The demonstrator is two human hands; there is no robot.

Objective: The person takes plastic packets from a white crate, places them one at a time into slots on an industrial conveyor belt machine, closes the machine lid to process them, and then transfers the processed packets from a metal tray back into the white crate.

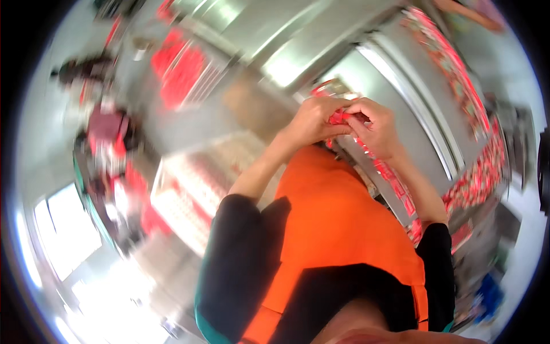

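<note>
My left hand (pixel 313 119) and my right hand (pixel 373 129) meet in front of the orange apron (pixel 339 202). Their fingertips pinch a small red piece (pixel 337 116), which looks like a packet or wrapper; blur and the fingers hide most of it. A row of small red-and-white pieces (pixel 389 174) runs beneath my right forearm, along the near edge of a metal surface (pixel 382 81). Just beyond my knuckles lies a red and pale heap (pixel 328 88), too blurred to identify.
More red pieces line the far rim (pixel 455 77) of the metal equipment and bunch at the right (pixel 481 172). On the left stand a white crate (pixel 193 185) with pale and red contents and a red stack (pixel 178 69). A person's arm (pixel 468 15) shows at upper right.
</note>
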